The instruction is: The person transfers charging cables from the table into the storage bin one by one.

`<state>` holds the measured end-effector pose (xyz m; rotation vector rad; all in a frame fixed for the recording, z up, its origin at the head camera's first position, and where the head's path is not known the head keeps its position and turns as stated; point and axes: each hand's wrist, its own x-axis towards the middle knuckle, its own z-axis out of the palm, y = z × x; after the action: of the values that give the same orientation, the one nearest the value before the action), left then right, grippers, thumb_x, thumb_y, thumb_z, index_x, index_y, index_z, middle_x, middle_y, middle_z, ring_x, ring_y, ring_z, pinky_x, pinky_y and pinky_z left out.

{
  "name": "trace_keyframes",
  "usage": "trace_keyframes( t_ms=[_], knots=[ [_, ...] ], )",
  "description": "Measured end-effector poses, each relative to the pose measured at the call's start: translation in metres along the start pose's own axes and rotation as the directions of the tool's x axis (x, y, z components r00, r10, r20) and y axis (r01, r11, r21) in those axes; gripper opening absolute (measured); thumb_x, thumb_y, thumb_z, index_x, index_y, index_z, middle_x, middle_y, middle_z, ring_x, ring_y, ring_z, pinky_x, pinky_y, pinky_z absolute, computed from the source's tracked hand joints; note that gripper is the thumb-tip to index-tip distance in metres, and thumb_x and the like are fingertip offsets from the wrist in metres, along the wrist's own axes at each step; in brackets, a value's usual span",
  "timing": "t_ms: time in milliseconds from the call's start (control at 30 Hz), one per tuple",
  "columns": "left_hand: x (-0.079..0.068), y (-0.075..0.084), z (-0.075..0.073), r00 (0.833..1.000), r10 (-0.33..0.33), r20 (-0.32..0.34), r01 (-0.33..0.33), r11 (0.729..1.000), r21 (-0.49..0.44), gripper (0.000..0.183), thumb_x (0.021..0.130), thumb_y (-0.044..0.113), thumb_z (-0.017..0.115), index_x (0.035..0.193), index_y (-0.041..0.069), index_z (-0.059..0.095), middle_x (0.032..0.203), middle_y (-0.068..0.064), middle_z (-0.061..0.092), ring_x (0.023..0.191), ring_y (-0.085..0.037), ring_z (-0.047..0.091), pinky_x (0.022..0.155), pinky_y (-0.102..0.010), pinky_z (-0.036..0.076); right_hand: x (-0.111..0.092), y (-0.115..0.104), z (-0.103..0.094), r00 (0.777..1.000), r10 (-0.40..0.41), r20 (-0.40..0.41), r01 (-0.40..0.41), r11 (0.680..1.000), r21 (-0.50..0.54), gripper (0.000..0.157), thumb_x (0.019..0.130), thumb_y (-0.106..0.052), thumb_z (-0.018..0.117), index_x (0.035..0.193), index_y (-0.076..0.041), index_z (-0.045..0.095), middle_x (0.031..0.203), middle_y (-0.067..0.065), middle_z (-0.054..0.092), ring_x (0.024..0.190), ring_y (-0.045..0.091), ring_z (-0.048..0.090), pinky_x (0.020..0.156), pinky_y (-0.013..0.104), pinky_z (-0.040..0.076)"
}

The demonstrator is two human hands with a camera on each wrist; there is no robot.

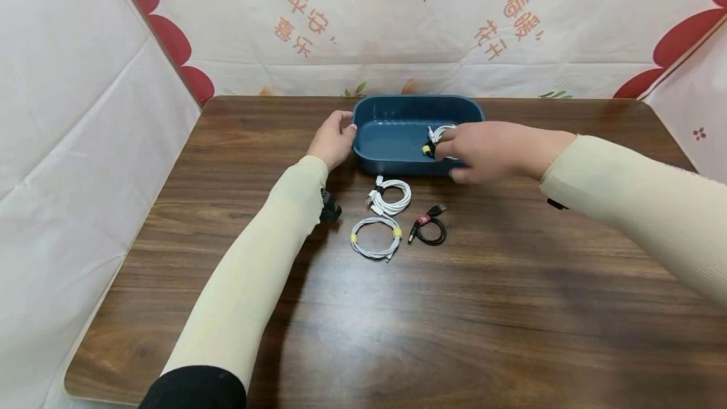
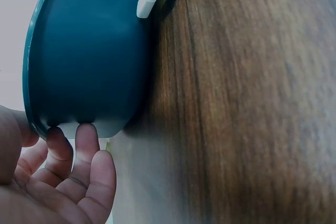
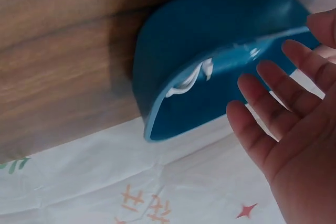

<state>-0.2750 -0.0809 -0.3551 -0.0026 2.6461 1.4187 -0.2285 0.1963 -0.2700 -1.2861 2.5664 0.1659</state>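
A blue plastic bin [image 1: 417, 167] stands near the table's back edge. My left hand [image 1: 334, 141] grips its left rim, thumb at the rim and fingertips [image 2: 87, 130] against the outer wall. Over the bin's right end hovers my right hand [image 1: 491, 147]; its fingers [image 3: 252, 85] are spread and slightly bent, with nothing between them. A coiled white cable [image 1: 442, 134] lies inside the bin, beside something black with a yellow band [image 1: 427, 150], partly hidden by that hand.
In front of the bin lie a white cable coil [image 1: 406, 197] with a black tie, a light grey cable ring [image 1: 372, 255] with yellow ties, and a black cable [image 1: 433, 242] with a red tie. A printed white cloth [image 1: 363, 24] hangs behind the wooden table [image 1: 483, 333].
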Motion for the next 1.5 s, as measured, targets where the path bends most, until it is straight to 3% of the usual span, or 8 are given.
trace_keyframes(
  t_ms=[300, 633, 867, 1100, 1500],
  knots=[
    [0.000, -0.003, -0.001, 1.000, 0.009, -0.010, -0.009, 1.000, 0.002, 0.042, 0.107, 0.029, 0.045, 0.147, 0.016, 0.044, 0.113, -0.009, 0.057, 0.097, -0.022, 0.056, 0.087, -0.037, 0.046, -0.012, -0.024, 0.012, 0.993, -0.101, -0.055, 0.102, 0.995, 0.014, 0.022, 0.091, -0.016, 0.067, 0.111, -0.009, 0.065, 0.100, 0.002, 0.058, 0.087, 0.017, 0.052, 0.077, 0.041, 0.047],
    [0.001, -0.007, -0.001, 1.000, 0.002, -0.011, -0.002, 1.000, 0.005, 0.042, 0.107, 0.030, 0.045, 0.147, 0.017, 0.044, 0.116, -0.009, 0.057, 0.099, -0.022, 0.056, 0.089, -0.038, 0.046, -0.002, -0.041, 0.040, 0.980, -0.177, -0.089, 0.182, 0.982, 0.045, 0.010, 0.089, -0.018, 0.067, 0.097, -0.013, 0.063, 0.091, -0.003, 0.052, 0.082, 0.015, 0.049, 0.072, 0.038, 0.046],
    [0.000, -0.008, 0.000, 1.000, 0.015, -0.010, -0.015, 1.000, -0.003, 0.042, 0.107, 0.028, 0.045, 0.146, 0.015, 0.045, 0.119, -0.009, 0.058, 0.099, -0.021, 0.058, 0.090, -0.038, 0.047, 0.007, -0.054, 0.055, 0.980, -0.189, -0.057, 0.192, 0.980, 0.055, 0.025, 0.088, -0.027, 0.070, 0.108, -0.012, 0.065, 0.091, -0.003, 0.051, 0.084, 0.017, 0.050, 0.075, 0.038, 0.046],
    [0.000, -0.006, 0.000, 1.000, 0.008, -0.010, -0.008, 1.000, -0.007, 0.042, 0.107, 0.029, 0.045, 0.146, 0.016, 0.045, 0.121, -0.009, 0.057, 0.100, -0.022, 0.057, 0.091, -0.038, 0.047, 0.010, -0.063, 0.066, 0.980, -0.198, -0.007, 0.198, 0.978, 0.059, 0.045, 0.086, -0.030, 0.075, 0.124, -0.008, 0.064, 0.108, 0.004, 0.059, 0.097, 0.021, 0.055, 0.083, 0.041, 0.049],
    [0.000, -0.002, 0.001, 1.000, 0.006, -0.001, -0.006, 1.000, -0.009, 0.043, 0.107, 0.031, 0.045, 0.147, 0.017, 0.044, 0.124, -0.008, 0.057, 0.104, -0.022, 0.056, 0.092, -0.037, 0.047, 0.008, -0.066, 0.073, 0.981, -0.182, -0.071, 0.185, 0.982, 0.041, 0.039, 0.081, -0.023, 0.080, 0.115, -0.010, 0.066, 0.108, 0.005, 0.058, 0.094, 0.022, 0.053, 0.079, 0.041, 0.050]
  ],
)
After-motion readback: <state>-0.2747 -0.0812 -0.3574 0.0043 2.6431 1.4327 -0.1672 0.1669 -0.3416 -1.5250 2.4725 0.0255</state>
